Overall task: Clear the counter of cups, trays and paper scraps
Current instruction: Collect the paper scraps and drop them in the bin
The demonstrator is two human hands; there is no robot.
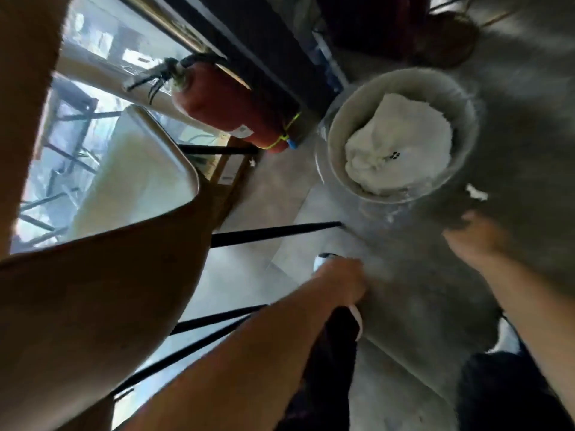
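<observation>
Bin [404,85] is seen on the floor far right, filled with white paper [401,144]. A scrap [476,192] is seen just beside it, to the near right. The left hand [342,275] and right hand [473,241] are held nearer, above the floor; their fingers are blurred, so open or closed cannot be told.

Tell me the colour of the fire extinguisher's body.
Red: the fire extinguisher shows clearly in the head view.

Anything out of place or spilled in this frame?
Yes: a paper scrap lies on the floor just outside the bin, and a smaller scrap lies near the fire extinguisher.
</observation>
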